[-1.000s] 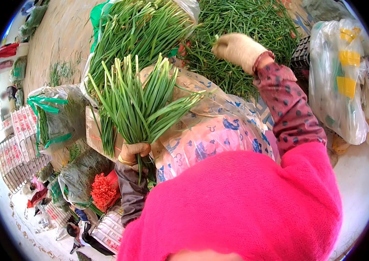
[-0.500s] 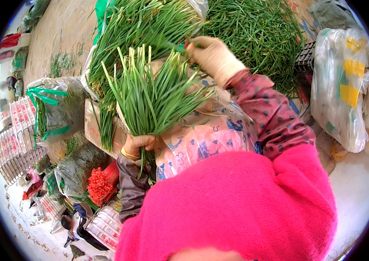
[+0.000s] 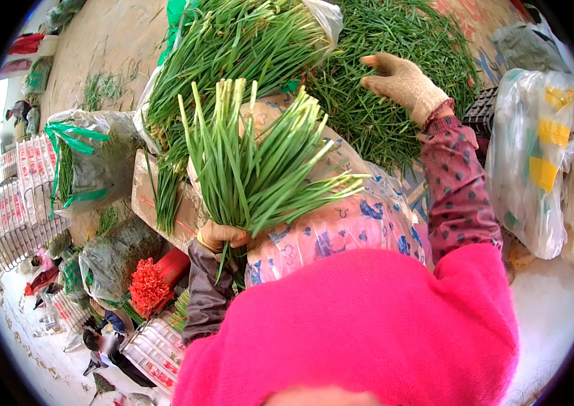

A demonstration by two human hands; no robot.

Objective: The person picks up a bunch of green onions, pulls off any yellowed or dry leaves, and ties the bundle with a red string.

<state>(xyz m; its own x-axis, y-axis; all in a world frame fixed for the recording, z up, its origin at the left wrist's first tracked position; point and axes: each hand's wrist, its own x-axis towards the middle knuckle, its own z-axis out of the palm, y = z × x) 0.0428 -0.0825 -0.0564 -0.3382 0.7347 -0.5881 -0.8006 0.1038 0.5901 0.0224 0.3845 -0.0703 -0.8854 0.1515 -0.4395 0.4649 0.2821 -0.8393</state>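
Note:
My left hand (image 3: pixel 225 235), in a tan glove, is closed around the lower end of a bunch of green chives (image 3: pixel 253 162). The pale cut ends fan upward and to the right. My right hand (image 3: pixel 402 84), also gloved, is raised to the right over a loose heap of green leaves (image 3: pixel 368 128); its thumb and fingers are apart and nothing shows in them. Beyond the bunch, a thick pile of chives (image 3: pixel 233 57) lies in an opened plastic bag (image 3: pixel 327 20). A patterned plastic apron (image 3: pixel 341 230) covers my lap.
Left of me are a filled clear bag with green ties (image 3: pixel 98 159), a bundle of red strips (image 3: pixel 152 287), a flat board (image 3: pixel 148 196) and stacked white crates (image 3: pixel 20 223). Clear plastic bags (image 3: pixel 527 162) hang beside a dark crate (image 3: pixel 482 111) at right. Other people sit farther left.
My right hand has moved right, away from the bunch, and its fingers have opened. More stalks now spread to the right in the bunch my left hand still holds.

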